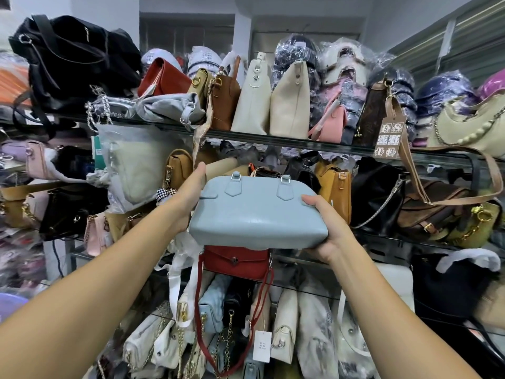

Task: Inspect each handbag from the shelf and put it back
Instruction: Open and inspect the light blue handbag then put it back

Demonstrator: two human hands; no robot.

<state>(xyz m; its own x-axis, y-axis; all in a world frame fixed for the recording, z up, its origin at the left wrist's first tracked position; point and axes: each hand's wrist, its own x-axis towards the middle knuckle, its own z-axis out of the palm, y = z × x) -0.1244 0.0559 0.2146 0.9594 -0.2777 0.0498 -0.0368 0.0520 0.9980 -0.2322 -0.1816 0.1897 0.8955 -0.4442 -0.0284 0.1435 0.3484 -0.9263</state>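
Two hands, the left hand (191,192) and the right hand (329,237), are counted with one pale blue handbag (257,212). Two cream bags (252,99) (291,102) are seen on the top shelf (273,140), two red bags (161,77) (236,262) are shown, and two paper tags (388,138) (261,346) are noted. The other bags are too crowded to be counted.

Item: light blue handbag (258,212), domed, with two short handle tabs on top, held in front of the middle shelf. Left hand (191,192) grips its left end, thumb raised. Right hand (325,228) cups the lower right corner, thumb on the front face. Directly below: red bag (236,262) with long strap. Upper glass shelf (300,142): white bag (252,105) and cream bag (291,102), upright, side by side. Black backpack (73,58) at far left.
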